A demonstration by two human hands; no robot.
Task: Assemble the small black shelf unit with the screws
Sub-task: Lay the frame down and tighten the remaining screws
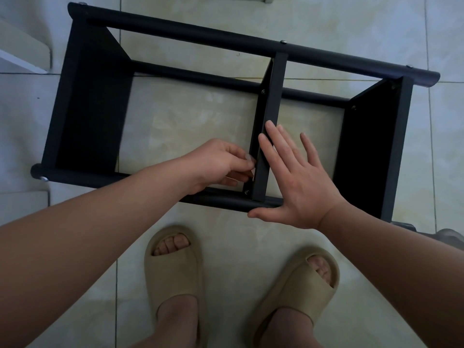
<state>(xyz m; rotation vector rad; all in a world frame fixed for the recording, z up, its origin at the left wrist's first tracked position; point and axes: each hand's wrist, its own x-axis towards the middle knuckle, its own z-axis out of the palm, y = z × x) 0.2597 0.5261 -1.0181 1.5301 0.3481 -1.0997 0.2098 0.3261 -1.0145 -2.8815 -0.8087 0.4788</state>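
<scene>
Now right hand (298, 179) lies flat on shelf unit (95, 109); left hand (216, 164) pinches pale item (253, 172).

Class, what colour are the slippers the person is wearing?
Plain beige; the slippers show best in the head view.

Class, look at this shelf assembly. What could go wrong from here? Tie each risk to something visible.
1. The left hand pinches a small pale item at the middle shelf; it could slip and drop onto the floor.
2. The right hand only presses flat on that shelf's edge, so the panel might shift.
3. Open-toed slippers stand close to the shelf unit; toes could be caught if it tips.
</scene>
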